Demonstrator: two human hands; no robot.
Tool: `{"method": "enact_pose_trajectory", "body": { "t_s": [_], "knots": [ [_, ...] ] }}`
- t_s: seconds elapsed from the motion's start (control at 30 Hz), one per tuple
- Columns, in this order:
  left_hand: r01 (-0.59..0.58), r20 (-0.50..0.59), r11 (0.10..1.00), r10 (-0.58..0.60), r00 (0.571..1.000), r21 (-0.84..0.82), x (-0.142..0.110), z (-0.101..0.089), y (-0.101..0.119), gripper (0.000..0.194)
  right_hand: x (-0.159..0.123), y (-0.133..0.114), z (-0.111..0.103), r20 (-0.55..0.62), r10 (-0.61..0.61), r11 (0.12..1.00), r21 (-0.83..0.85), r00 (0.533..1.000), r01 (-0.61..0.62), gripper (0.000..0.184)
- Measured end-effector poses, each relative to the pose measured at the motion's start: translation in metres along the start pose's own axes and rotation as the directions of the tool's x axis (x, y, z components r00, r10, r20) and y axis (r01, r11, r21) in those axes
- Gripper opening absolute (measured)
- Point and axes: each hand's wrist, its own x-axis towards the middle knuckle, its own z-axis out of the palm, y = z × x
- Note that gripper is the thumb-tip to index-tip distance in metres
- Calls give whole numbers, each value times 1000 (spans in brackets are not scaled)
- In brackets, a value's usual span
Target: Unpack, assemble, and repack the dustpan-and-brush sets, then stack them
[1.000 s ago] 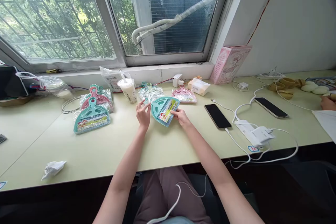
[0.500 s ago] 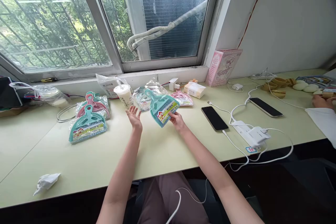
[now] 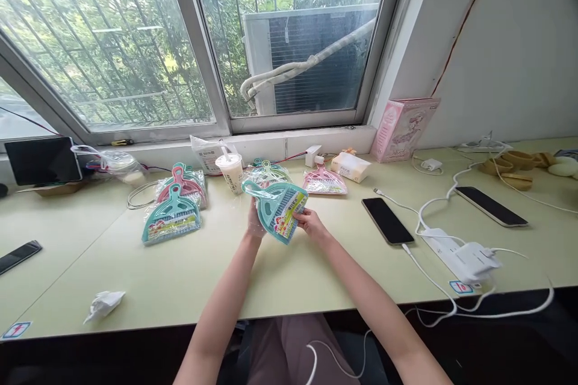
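Note:
Both my hands hold a teal mini dustpan-and-brush set (image 3: 274, 207) in clear wrap, lifted above the pale green table (image 3: 189, 271). My left hand (image 3: 255, 225) is behind its left edge, mostly hidden, fingers curled on it. At the lower right edge, by the colourful label, my right hand (image 3: 309, 221) pinches the set. More wrapped sets lie on the table: a teal one (image 3: 171, 219) and a pink one (image 3: 183, 183) to the left, a teal one (image 3: 266, 171) behind, a pink one (image 3: 324, 180) to the right.
A lidded drink cup (image 3: 232, 172) stands behind the held set. A phone (image 3: 387, 220) on a white cable, a power strip (image 3: 460, 252) and a second phone (image 3: 491, 206) lie right. A crumpled tissue (image 3: 103, 304) and a dark phone (image 3: 18, 254) lie left. A pink box (image 3: 401, 127) leans by the window.
My left hand, open and off the set half a second ago, has come back and taken hold of its left edge. The set is lifted slightly higher. The view shifted left.

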Motion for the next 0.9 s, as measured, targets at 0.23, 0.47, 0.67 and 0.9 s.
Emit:
{"method": "enact_pose_trajectory", "body": {
  "t_s": [0.23,0.47,0.67,0.9],
  "knots": [
    [188,81,951,-173,982,-244,1,8,-15,61,0,-5,0,-25,-74,997,37,997,75,28],
    [252,78,949,-241,967,-189,2,-9,-12,56,-9,-8,6,98,-20,999,-39,995,24,34],
    [60,109,993,-48,993,-105,-14,0,5,63,-12,1,12,85,34,996,-89,996,-27,32],
    [40,80,968,-21,997,-248,-17,-10,-16,47,-13,6,16,66,19,998,-68,998,-15,39]
  ]
}}
